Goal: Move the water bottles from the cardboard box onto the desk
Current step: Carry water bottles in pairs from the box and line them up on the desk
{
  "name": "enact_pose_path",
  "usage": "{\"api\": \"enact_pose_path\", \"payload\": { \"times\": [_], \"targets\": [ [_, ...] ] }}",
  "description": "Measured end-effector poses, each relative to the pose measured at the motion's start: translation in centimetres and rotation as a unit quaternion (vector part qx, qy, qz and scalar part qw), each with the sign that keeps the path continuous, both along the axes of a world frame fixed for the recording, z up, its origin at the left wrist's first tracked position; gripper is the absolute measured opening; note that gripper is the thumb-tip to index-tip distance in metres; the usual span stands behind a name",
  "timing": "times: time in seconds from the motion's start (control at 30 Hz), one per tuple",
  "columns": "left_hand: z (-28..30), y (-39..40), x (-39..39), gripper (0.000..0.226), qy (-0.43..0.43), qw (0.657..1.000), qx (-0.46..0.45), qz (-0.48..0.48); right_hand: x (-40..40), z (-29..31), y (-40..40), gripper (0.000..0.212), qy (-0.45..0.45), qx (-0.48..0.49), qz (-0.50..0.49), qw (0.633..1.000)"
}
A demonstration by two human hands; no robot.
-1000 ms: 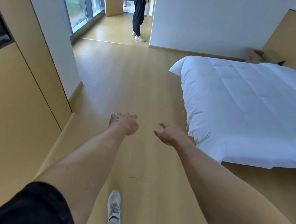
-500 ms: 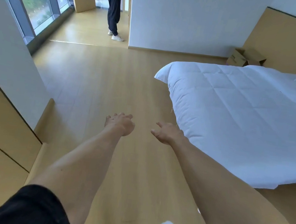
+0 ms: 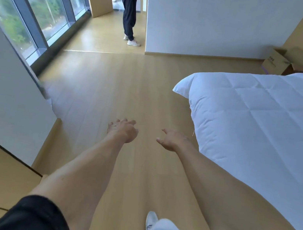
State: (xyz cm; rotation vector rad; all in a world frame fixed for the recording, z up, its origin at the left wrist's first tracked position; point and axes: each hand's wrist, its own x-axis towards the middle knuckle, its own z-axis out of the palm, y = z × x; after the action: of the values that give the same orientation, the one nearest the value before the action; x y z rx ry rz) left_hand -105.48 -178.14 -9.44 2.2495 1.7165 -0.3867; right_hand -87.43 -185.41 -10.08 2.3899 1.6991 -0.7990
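Above smooth wood floor, left hand (image 3: 122,131) and right hand (image 3: 172,141) loose, empty, cardboard box (image 3: 286,62) flaps open beyond quilted bed (image 3: 262,118)

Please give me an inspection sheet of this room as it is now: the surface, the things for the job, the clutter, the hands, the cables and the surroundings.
Surface: light wooden plank floor, bare where visible; no desk in view.
Job's things: open brown cardboard box on the floor in the far right corner, behind the bed; no water bottles seen.
Clutter: nothing seen.
Grippers: left hand and right hand both open and empty, stretched forward above the floor.
Cables: nothing seen.
Surroundings: bed with white quilted duvet on the right; tall glass windows on the left; another person in dark trousers standing in the doorway.
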Motion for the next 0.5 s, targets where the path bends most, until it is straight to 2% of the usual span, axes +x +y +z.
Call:
{"api": "enact_pose_path", "payload": {
  "times": [0.23,0.5],
  "targets": [
    [1.9,12.6,7.3,0.051,-0.023,0.999,0.022,0.003,6.8,1.5,13.9,0.066,0.008,0.008,0.008,1.0],
    [0.8,25.7,12.1,0.052,-0.03,0.999,0.021,-0.002,11.4,0.8,26.9,0.065,-0.007,0.029,0.015,0.999]
  ]
}}
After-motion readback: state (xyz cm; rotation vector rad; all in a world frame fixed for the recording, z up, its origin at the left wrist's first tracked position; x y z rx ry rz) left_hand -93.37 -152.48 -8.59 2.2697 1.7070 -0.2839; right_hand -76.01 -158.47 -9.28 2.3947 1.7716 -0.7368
